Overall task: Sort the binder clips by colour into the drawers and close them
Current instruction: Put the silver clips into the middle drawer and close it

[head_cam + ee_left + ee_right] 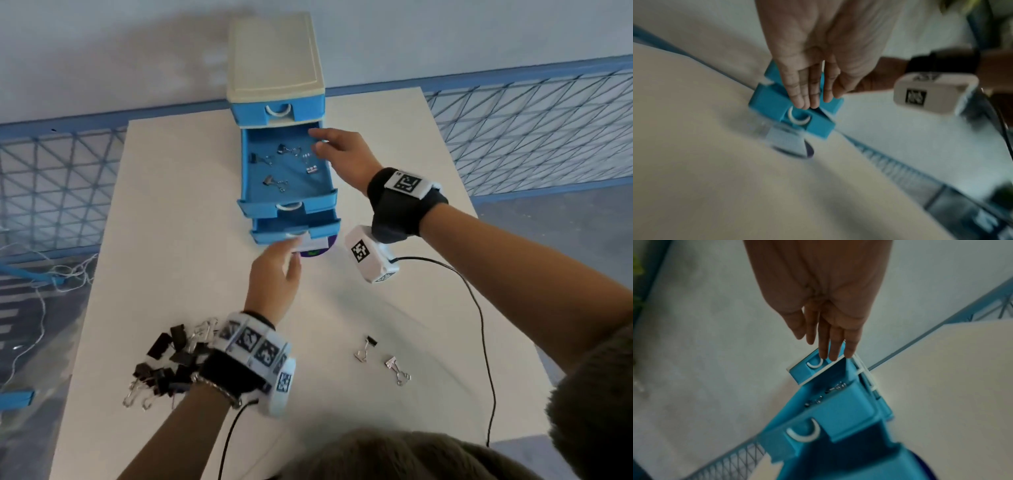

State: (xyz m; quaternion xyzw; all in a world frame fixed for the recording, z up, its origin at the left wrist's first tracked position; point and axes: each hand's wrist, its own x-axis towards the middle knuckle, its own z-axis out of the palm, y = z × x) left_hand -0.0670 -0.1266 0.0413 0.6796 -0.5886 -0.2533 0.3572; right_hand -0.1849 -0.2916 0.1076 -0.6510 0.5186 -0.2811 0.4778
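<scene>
Right hand (337, 150), fingers straight, steadies drawer unit (275, 58) beside open middle drawer (286, 171); left hand (275, 270), fingers relaxed, empty, reaches lower drawer (296, 228) front, likely to shift it.

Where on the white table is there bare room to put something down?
The white table is bare left of the blue plastic drawer unit, and again between the two loose clips and the black cable. It is crowded at the near left, where the pile of black binder clips lies beside the left hand.
</scene>
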